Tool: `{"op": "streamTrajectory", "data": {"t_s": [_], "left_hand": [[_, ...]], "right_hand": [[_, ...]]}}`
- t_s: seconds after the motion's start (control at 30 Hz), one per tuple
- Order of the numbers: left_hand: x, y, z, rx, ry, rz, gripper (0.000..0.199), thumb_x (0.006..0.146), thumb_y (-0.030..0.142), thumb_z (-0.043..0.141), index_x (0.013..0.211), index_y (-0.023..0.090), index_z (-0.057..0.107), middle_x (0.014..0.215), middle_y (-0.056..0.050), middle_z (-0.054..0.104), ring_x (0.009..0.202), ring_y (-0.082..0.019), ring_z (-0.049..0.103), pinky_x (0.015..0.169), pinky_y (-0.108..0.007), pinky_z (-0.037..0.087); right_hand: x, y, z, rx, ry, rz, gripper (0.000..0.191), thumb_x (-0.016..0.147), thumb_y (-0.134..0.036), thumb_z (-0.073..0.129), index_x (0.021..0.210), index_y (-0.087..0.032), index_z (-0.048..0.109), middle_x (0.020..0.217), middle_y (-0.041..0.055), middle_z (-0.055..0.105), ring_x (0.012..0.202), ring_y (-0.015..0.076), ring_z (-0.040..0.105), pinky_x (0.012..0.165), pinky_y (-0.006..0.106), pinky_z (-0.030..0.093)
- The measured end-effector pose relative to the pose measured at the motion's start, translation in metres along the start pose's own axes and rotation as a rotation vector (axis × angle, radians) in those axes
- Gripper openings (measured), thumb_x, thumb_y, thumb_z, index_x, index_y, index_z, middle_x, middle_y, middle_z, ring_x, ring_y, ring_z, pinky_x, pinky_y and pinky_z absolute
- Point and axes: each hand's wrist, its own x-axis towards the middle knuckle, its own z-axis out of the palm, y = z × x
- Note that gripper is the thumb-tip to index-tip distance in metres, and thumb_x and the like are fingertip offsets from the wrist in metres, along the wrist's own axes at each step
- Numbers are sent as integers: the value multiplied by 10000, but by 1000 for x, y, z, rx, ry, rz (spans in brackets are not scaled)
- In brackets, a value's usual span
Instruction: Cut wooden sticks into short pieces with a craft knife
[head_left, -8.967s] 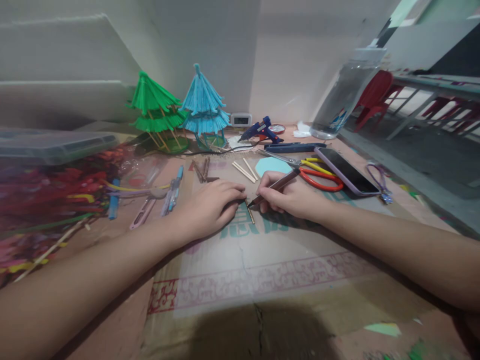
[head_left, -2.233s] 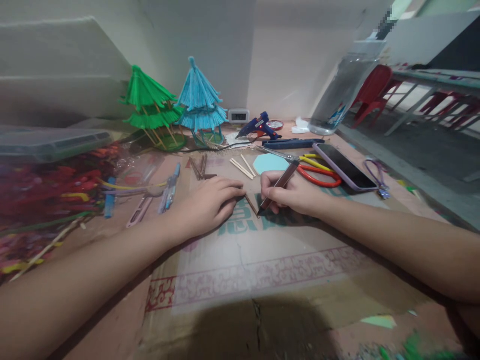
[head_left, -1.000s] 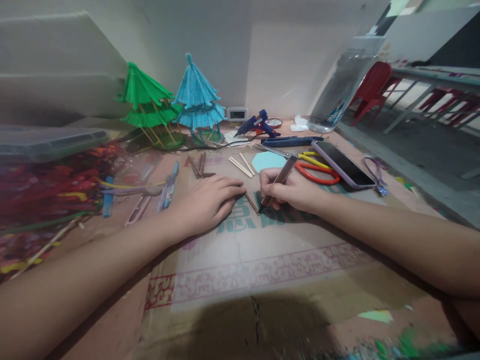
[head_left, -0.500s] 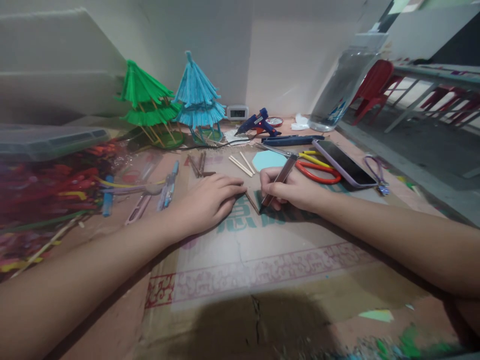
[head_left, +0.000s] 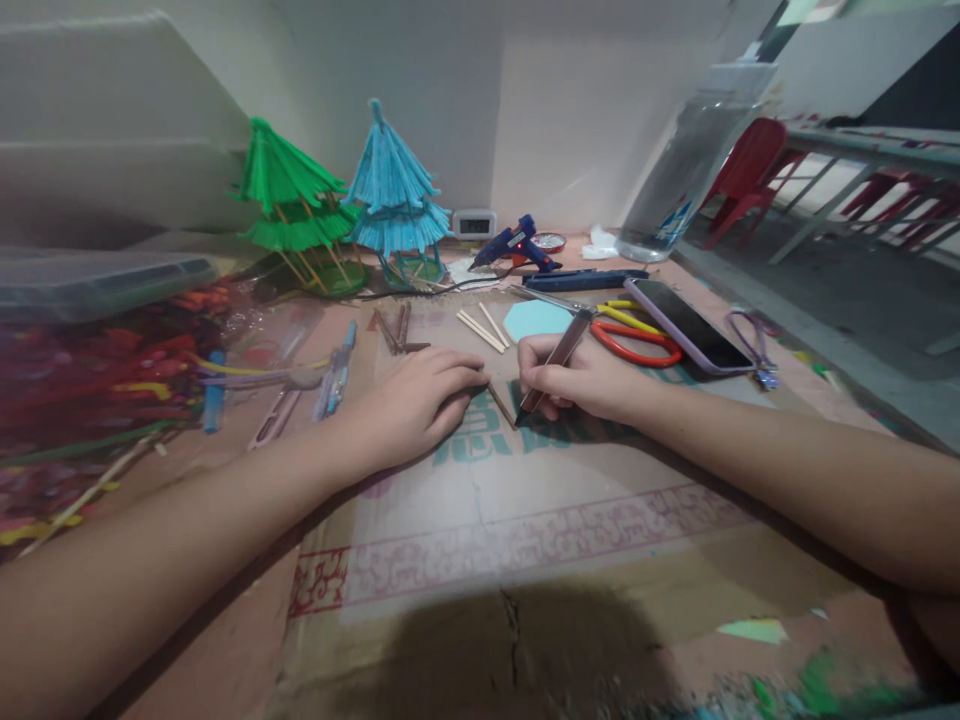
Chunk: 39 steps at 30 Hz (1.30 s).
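Observation:
My right hand [head_left: 566, 378] is closed around a brown marker [head_left: 559, 360], held slanted like a pen. The marker's dark tip touches or nearly touches the lower end of a short brown stick [head_left: 501, 405] lying on the board. At the stick's upper end are the fingertips of my left hand [head_left: 431, 400], closed on it and resting low on the surface. Just beyond my left hand are several brown sticks [head_left: 397, 330]. Pale uncoloured sticks [head_left: 481, 330] lie farther back, beside a light-blue octagonal piece [head_left: 536, 320].
Behind stand a green paper-roofed model [head_left: 292, 190] and a blue one [head_left: 391, 180], a small clock [head_left: 475, 224] and a glue gun [head_left: 517, 245]. Scissors [head_left: 637, 342], a phone [head_left: 686, 325] and a big bottle [head_left: 679, 165] are at right. Red craft bits [head_left: 97, 350] fill the left.
My hands, the marker and the stick sit very slightly farther left in view. Both grips look the same, and the objects around them keep their places.

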Motion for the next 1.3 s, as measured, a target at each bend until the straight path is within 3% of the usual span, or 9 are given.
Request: {"op": "streamTrajectory", "data": {"t_s": [0.53,0.67,0.77,0.87,0.97,1.13,1.3], "left_hand": [[-2,2,-1,-18,8,-39,322,999,235,444,1241,182,648,1385,-118,620,1285,-278,575,1097,-492,468],[-2,3,-1,-47,57,-109,330,975,288,494,1268,183,604,1460,-145,554,1333,-296,546,1105,-492,467],[-3,6,-1,-70,113,-208,551,907,424,625,1379,169,499,1438,-177,562,1313,-335,557,1100,-526,464],[-5,19,-1,-95,66,-311,791,814,568,730,1446,188,444,1405,-179,582,1289,-369,569,1069,-550,482],[-4,37,0,-88,-5,-346,985,733,641,784,1511,195,377,1507,-193,500,1371,-407,497,1117,-589,437],[4,53,3,-67,5,-373,757,834,465,725,1460,161,426,1483,-188,507,1385,-364,482,1160,-548,412],[8,51,0,-42,7,-351,712,809,514,749,1389,191,491,1392,-170,582,1296,-362,548,1093,-543,467]], "right_hand": [[1,2,0,-3,-26,37,121,727,-175,568,643,-199,484,463,-43,541,421,89,515,413,170,338],[1,2,1,2,135,-2,125,758,-215,571,665,-202,488,511,-22,590,428,92,516,411,177,321],[2,1,1,-7,261,-43,136,803,-251,570,697,-207,498,508,-21,590,447,98,505,427,182,324],[4,4,-1,-1,313,-56,160,826,-282,571,706,-209,496,510,-28,585,449,92,484,431,186,315],[8,8,-2,31,318,-53,177,851,-327,562,733,-210,503,513,-34,585,447,94,471,432,192,315],[11,10,-3,85,315,-44,195,870,-354,554,748,-210,505,520,-43,586,449,97,461,447,205,324],[9,12,-6,125,410,-79,208,885,-361,561,743,-228,489,521,-45,586,460,117,457,465,234,328]]}}
